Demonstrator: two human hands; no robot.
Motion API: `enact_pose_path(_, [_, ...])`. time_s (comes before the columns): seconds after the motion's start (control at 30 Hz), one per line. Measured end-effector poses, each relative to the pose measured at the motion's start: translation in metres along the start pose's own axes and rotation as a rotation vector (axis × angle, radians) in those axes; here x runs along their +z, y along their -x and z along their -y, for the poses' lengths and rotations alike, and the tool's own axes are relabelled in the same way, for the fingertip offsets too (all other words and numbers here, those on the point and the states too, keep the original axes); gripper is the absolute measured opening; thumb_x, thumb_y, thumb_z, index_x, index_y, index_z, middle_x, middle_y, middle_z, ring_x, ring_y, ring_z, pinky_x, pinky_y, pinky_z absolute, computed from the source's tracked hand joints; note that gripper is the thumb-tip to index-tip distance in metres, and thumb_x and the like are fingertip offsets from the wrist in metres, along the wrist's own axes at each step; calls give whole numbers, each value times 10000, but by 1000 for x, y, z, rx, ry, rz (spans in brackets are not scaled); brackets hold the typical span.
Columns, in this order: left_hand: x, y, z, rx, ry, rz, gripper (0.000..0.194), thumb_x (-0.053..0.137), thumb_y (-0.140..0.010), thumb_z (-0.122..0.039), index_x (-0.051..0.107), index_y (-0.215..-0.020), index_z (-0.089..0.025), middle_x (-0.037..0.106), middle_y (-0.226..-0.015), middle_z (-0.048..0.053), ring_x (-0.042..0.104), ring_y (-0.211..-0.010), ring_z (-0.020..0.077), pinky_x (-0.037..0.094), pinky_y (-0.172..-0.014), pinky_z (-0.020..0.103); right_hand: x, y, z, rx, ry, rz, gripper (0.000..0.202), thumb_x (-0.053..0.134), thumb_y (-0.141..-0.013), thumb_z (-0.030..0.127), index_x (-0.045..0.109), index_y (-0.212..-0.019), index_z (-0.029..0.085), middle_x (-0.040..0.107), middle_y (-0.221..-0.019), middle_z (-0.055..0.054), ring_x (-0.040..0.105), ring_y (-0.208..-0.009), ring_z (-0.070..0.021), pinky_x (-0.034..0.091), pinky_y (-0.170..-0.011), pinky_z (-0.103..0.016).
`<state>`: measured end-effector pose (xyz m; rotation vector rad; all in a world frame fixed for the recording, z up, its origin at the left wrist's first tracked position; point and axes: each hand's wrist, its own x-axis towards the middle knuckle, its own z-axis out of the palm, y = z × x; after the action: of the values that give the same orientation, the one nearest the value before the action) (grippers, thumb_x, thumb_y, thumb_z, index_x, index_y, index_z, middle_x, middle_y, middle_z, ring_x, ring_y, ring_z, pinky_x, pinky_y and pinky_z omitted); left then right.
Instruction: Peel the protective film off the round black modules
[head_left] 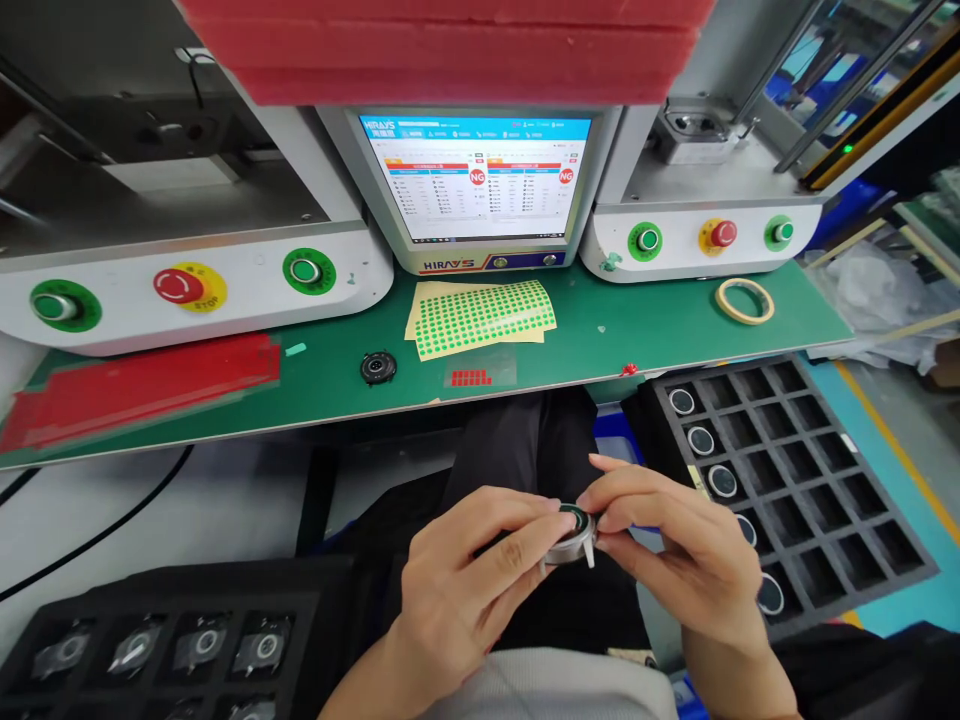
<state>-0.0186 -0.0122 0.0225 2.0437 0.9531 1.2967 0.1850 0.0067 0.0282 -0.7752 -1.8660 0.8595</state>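
A silver round watch case [571, 549] with short lugs is held above my lap, in front of the bench edge. My left hand [480, 570] grips it from the left, fingertips over its open dark inside. My right hand [686, 550] pinches its right rim with thumb and fingers. What lies under the fingertips is hidden. A black round watch back [378, 368] rests on the green bench [337, 400]. Close to it lie a sheet of green dot stickers [484, 318] and a small clear sheet with red stickers [471, 378].
To the right, a black foam tray [799, 495] carries several round watch parts in its near column. Another foam tray [112, 610], lower left, contains bagged watch parts. Red film sheets [157, 385], a tape roll [744, 300], a monitor [480, 180] and button-fronted machines line the bench.
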Motion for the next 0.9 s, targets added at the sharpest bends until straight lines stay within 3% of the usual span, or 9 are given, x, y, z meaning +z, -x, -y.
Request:
enact_pose_path(0.2, [2, 0, 1, -23, 44, 10, 325, 636, -832, -4, 659, -1135, -121, 686, -1002, 71, 642, -935, 140, 555, -789, 229, -6, 0, -2, -2, -26, 62, 146, 608, -850, 28, 615, -906, 163, 684, -891, -41, 674, -864, -149, 532, -1026, -439])
enact_pose_path(0.4, [3, -3, 2, -13, 45, -16, 306, 634, -840, -12, 658, -1129, -110, 681, -986, 70, 643, -927, 127, 549, -795, 212, 6, 4, -7, -35, -68, -112, 285, 651, -807, 9, 642, -1044, 168, 721, -882, -52, 702, -845, -180, 576, -952, -456])
enact_pose_path(0.6, [3, -1, 2, -19, 34, -16, 307, 630, -842, -18, 659, -1131, -119, 685, -992, 70, 643, -934, 141, 558, -790, 227, 8, 3, -6, -137, 48, -163, 230, 655, -778, -23, 672, -937, 143, 738, -871, -67, 719, -792, -173, 615, -882, -412])
enact_pose_path(0.73, [0, 2, 5, -7, 19, 18, 313, 623, -841, -13, 663, -1129, -129, 692, -979, 71, 649, -921, 157, 565, -774, 248, 0, -2, -4, -103, 61, -66, 133, 655, -819, 45, 664, -894, 155, 730, -818, -51, 712, -755, -159, 616, -874, -391])
enact_pose_path(0.83, [-3, 4, 8, -12, 34, 80, 327, 617, -848, -20, 658, -1150, -140, 691, -990, 73, 652, -911, 159, 566, -766, 254, -5, -4, -3, -72, 81, 80, 67, 628, -862, 95, 645, -881, 157, 724, -844, -62, 714, -843, -163, 617, -846, -314])
enact_pose_path(0.9, [-4, 6, 9, -32, 62, 83, 343, 626, -845, -24, 655, -1164, -149, 689, -1003, 75, 654, -911, 161, 569, -760, 257, -3, -4, -4, -63, 74, 97, 48, 599, -890, 123, 630, -879, 158, 723, -860, -75, 712, -907, -169, 616, -819, -275])
